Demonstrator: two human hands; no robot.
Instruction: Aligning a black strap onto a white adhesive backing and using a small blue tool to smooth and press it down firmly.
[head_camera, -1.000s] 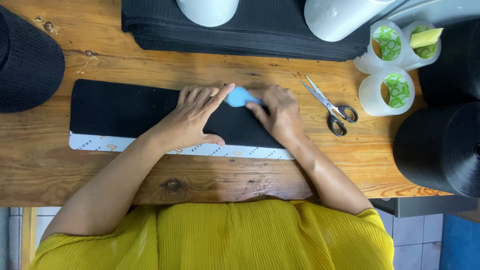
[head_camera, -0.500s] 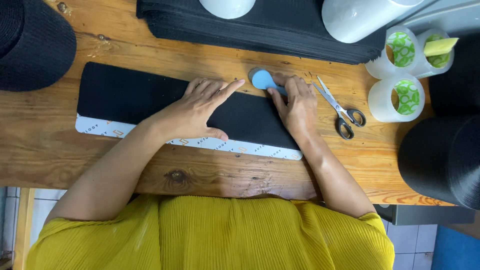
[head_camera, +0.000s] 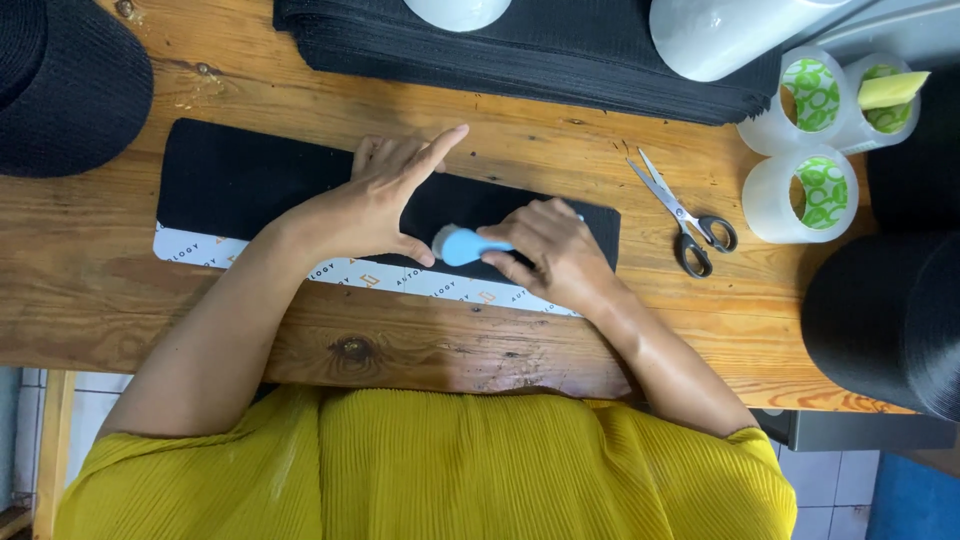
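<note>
A black fabric strip (head_camera: 250, 180) lies lengthwise on the wooden table (head_camera: 150, 300), with a white printed paper band (head_camera: 330, 272) along its near edge. My left hand (head_camera: 380, 200) rests flat on the strip near its middle, fingers stretched out. My right hand (head_camera: 550, 248) grips a small light-blue tool (head_camera: 465, 245) with a pale tip, pressed on the strip's near edge by the white band, just beside my left thumb.
Scissors (head_camera: 685, 215) lie right of the strip. Three clear tape rolls (head_camera: 800, 195) stand at the far right. A stack of black sheets (head_camera: 540, 55) and white rolls (head_camera: 720, 30) lie at the back; black rolls (head_camera: 890, 310) sit right, a black round piece (head_camera: 60, 90) left.
My right hand has drawn the blue tool from the strip's far edge toward me, to the near edge by the white band. My left hand stays flat on the strip.
</note>
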